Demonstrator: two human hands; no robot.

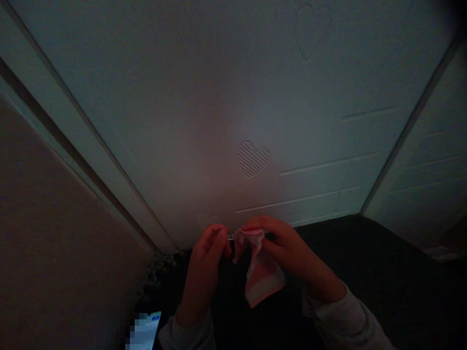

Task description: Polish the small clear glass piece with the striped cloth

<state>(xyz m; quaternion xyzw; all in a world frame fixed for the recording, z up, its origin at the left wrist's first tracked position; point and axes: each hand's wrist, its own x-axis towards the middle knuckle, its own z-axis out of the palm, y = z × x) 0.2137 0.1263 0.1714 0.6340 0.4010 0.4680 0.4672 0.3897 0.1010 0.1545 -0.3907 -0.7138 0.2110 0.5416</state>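
A pink and white piece of fabric (264, 279) hangs in front of me, bunched at its top. My right hand (280, 243) pinches the gathered top of the fabric from the right. Close by on the left, my left hand (211, 248) has its fingers pressed together around the end of a thin, pale rod-like piece (230, 237) that runs toward the fabric. The dim light hides what exactly this thin piece is.
A pale panel (204, 121) with a striped heart (253, 159) and grooved lines rises ahead. A lit phone (144, 331) lies at the bottom left on a dark surface (365, 272). A brownish surface (65, 233) stands on the left, with grey fluffy trim (155, 274) beside it.
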